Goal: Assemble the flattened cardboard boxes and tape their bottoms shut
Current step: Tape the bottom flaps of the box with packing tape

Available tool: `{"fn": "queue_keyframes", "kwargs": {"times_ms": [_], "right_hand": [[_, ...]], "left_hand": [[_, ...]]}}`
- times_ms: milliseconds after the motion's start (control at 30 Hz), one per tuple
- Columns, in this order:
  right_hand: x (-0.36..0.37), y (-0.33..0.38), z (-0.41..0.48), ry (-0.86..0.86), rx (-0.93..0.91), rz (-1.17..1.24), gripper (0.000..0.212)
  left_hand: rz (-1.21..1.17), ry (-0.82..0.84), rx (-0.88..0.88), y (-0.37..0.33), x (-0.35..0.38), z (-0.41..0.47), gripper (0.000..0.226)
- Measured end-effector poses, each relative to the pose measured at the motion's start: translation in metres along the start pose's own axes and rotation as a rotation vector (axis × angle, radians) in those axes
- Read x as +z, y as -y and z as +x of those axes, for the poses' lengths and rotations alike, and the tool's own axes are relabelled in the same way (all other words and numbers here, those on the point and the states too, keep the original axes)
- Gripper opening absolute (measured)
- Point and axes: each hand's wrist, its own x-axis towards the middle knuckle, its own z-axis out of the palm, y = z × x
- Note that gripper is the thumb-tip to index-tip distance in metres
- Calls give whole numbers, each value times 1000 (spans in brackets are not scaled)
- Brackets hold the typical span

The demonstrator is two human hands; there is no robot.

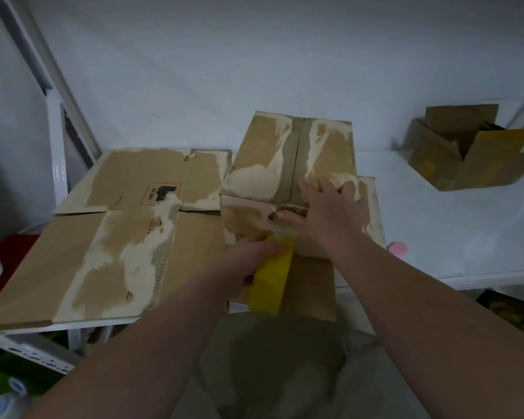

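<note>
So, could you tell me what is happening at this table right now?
A person is taping a cardboard box on the white table. Their right hand presses flat on its closed flaps, while the left hand grips a yellow tape dispenser at the box's near edge. Flattened boxes lie to the left, and an open box sits at the far right.

1. I read "UN 3481" on a label (161, 193) w/ red dashed border, printed on the flattened box (121, 173) at left. Txt runs sideways from my view.
2. Black pictogram (167, 190) inside same label, too blurred to tell.
3. Letters "CO" (185, 159) near the far edge of same box.
4. Small black print (156, 224) by the box's middle fold: can't read it.
</note>
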Motion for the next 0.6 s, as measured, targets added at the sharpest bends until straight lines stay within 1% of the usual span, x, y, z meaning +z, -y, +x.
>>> {"fn": "queue_keyframes", "kwargs": {"times_ms": [33, 67, 200, 400, 500, 600], "right_hand": [[0, 0, 4, -5, -9, -26, 83], [0, 0, 7, -9, -19, -53, 84], [3, 0, 19, -22, -43, -102, 92], [5, 2, 25, -47, -53, -125, 99], [3, 4, 22, -52, -48, -105, 101], [3, 0, 21, -66, -53, -99, 99]], "left_hand": [[-24, 5, -11, 2, 1, 3, 79], [-53, 14, -10, 2, 3, 5, 80], [-150, 9, 8, 8, 4, 16, 64], [-148, -77, 10, -2, 12, 29, 45], [-162, -127, -9, -7, 18, 34, 50], [-194, -193, 1, -6, 26, 36, 48]]}}
